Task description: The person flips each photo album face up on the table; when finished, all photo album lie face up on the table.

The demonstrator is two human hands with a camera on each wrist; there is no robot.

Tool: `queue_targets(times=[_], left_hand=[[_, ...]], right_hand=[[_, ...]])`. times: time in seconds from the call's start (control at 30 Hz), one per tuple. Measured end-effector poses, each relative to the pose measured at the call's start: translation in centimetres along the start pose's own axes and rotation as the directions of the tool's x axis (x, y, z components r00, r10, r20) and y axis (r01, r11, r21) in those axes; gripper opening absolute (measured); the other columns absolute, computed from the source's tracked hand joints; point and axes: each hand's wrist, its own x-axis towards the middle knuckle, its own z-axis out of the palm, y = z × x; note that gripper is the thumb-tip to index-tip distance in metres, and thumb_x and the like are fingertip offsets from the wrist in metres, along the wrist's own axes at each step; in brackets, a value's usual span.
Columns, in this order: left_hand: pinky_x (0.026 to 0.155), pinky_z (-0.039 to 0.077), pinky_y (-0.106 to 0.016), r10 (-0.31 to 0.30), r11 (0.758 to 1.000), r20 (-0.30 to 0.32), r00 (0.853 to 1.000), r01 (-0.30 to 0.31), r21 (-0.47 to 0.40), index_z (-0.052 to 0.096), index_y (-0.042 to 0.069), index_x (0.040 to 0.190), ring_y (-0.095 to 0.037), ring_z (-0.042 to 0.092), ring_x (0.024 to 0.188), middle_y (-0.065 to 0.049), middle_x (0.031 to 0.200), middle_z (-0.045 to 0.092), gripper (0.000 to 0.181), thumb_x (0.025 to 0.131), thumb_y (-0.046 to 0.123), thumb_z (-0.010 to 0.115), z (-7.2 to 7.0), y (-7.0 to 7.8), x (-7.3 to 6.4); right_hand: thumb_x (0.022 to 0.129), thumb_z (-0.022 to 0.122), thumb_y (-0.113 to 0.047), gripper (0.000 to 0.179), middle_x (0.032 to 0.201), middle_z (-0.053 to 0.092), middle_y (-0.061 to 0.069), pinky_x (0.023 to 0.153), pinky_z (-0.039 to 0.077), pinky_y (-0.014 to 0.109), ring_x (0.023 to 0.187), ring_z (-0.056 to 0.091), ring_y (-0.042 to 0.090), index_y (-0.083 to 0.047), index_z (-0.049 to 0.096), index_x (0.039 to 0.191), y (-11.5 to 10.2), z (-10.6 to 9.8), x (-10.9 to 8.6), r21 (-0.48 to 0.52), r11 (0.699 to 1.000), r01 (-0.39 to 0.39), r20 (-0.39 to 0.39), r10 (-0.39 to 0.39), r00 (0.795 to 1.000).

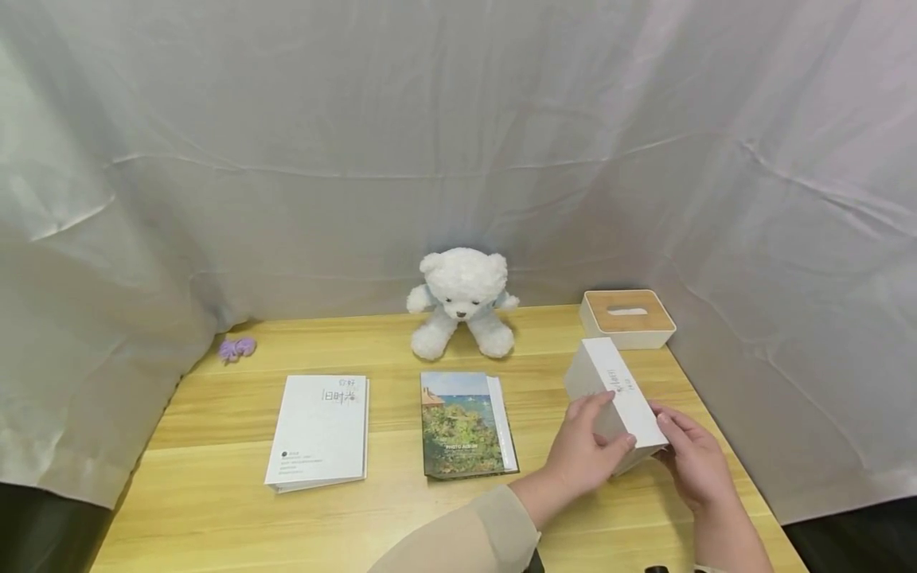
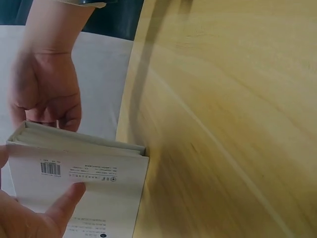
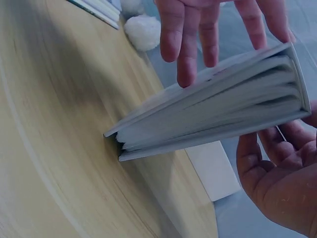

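Observation:
Toward the right of the table, a thick white album (image 1: 626, 390) stands tilted with its spine facing up. Its back cover with a barcode (image 2: 50, 169) faces left, and its inner pages (image 3: 213, 101) show at the near end. My right hand (image 1: 695, 461) grips it from the right, thumb by the spine's edge and fingers curled at the cover. My left hand (image 1: 583, 454) rests on the other side, its fingers stretched out against the back cover and its thumb at the spine.
A second white album (image 1: 318, 430) lies at left, and a photo album with a landscape cover (image 1: 458, 422) lies mid-table. Behind sit a white teddy bear (image 1: 464, 298), a tissue box with a wooden lid (image 1: 629, 318) and a small purple item (image 1: 236, 348). Grey curtains (image 1: 344, 159) enclose the table.

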Motion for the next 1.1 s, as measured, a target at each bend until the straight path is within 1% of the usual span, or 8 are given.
queue_targets(times=[0.23, 0.53, 0.63, 0.73, 0.83, 0.93, 1.03, 1.1], left_hand=[[0.074, 0.054, -0.015, 0.006, 1.0, 0.012, 1.0, -0.006, -0.027, 0.047, 0.027, 0.158, 0.0, 0.06, 0.085, -0.001, 0.159, 0.042, 0.075, 0.092, 0.032, 0.084, -0.3, 0.0, 0.1], [0.08, 0.055, -0.016, -0.009, 0.997, 0.027, 1.0, 0.011, -0.077, 0.044, 0.026, 0.158, -0.006, 0.064, 0.093, 0.0, 0.156, 0.041, 0.082, 0.089, 0.027, 0.089, -0.3, -0.3, 0.3], [0.083, 0.056, -0.016, -0.019, 0.995, 0.028, 0.999, 0.021, -0.093, 0.04, 0.026, 0.162, -0.007, 0.065, 0.096, 0.0, 0.155, 0.042, 0.086, 0.09, 0.027, 0.087, -0.3, -0.4, 0.3], [0.084, 0.056, -0.017, -0.029, 0.993, 0.025, 0.999, 0.032, -0.117, 0.039, 0.028, 0.164, -0.01, 0.067, 0.1, 0.0, 0.153, 0.044, 0.086, 0.091, 0.025, 0.085, -0.3, -0.3, 0.4], [0.084, 0.057, -0.018, -0.045, 0.987, 0.024, 0.999, 0.048, -0.156, 0.043, 0.031, 0.162, -0.015, 0.069, 0.104, 0.002, 0.15, 0.046, 0.082, 0.091, 0.021, 0.084, -0.4, -0.3, 0.5], [0.081, 0.057, -0.017, -0.062, 0.981, 0.026, 0.998, 0.065, -0.181, 0.046, 0.032, 0.16, -0.016, 0.07, 0.104, 0.003, 0.145, 0.049, 0.08, 0.091, 0.019, 0.084, -0.5, -0.2, 0.5], [0.08, 0.057, -0.017, -0.074, 0.977, 0.02, 0.997, 0.076, -0.198, 0.048, 0.031, 0.159, -0.016, 0.071, 0.102, 0.003, 0.141, 0.051, 0.079, 0.09, 0.016, 0.084, -0.5, -0.1, 0.5], [0.079, 0.057, -0.017, -0.083, 0.975, 0.013, 0.996, 0.084, -0.206, 0.048, 0.03, 0.158, -0.017, 0.071, 0.102, 0.003, 0.14, 0.052, 0.08, 0.089, 0.014, 0.084, -0.5, 0.0, 0.4]], right_hand=[[0.114, 0.048, -0.021, 0.032, 0.111, 0.076, -0.012, 0.079, 0.06, 0.024, 0.098, 0.07, 0.005, -0.025, 0.079, 0.123, 0.3, -0.6, 0.2, 0.001, 1.0, -0.01, 0.067, 0.01, 0.998], [0.113, 0.051, -0.026, 0.03, 0.112, 0.074, -0.019, 0.077, 0.059, 0.024, 0.099, 0.069, 0.003, -0.029, 0.08, 0.121, 0.7, -0.6, 0.3, -0.043, 0.996, -0.079, 0.039, 0.081, 0.996], [0.113, 0.052, -0.029, 0.029, 0.112, 0.072, -0.024, 0.079, 0.059, 0.025, 0.1, 0.068, 0.001, -0.035, 0.08, 0.116, 0.9, -0.5, 0.4, -0.09, 0.987, -0.134, 0.022, 0.137, 0.99], [0.113, 0.053, -0.03, 0.027, 0.108, 0.071, -0.025, 0.082, 0.06, 0.027, 0.099, 0.067, 0.0, -0.03, 0.079, 0.117, 1.2, -0.3, 0.5, -0.202, 0.961, -0.187, -0.008, 0.189, 0.982], [0.113, 0.052, -0.027, 0.034, 0.112, 0.072, -0.015, 0.084, 0.06, 0.031, 0.096, 0.067, 0.001, -0.012, 0.073, 0.135, 1.4, -0.1, 0.6, -0.344, 0.913, -0.22, -0.047, 0.217, 0.975], [0.113, 0.049, -0.02, 0.045, 0.127, 0.072, 0.006, 0.086, 0.059, 0.034, 0.096, 0.066, 0.001, 0.009, 0.057, 0.145, 1.5, 0.1, 0.7, -0.432, 0.871, -0.234, -0.067, 0.228, 0.971], [0.112, 0.045, -0.015, 0.046, 0.142, 0.062, 0.025, 0.09, 0.059, 0.035, 0.096, 0.063, -0.002, 0.013, 0.05, 0.148, 1.6, 0.3, 0.9, -0.457, 0.857, -0.238, -0.064, 0.235, 0.97], [0.112, 0.043, -0.013, 0.046, 0.146, 0.057, 0.031, 0.091, 0.058, 0.033, 0.097, 0.062, -0.004, 0.015, 0.049, 0.148, 1.7, 0.3, 1.0, -0.463, 0.854, -0.238, -0.058, 0.238, 0.969]])
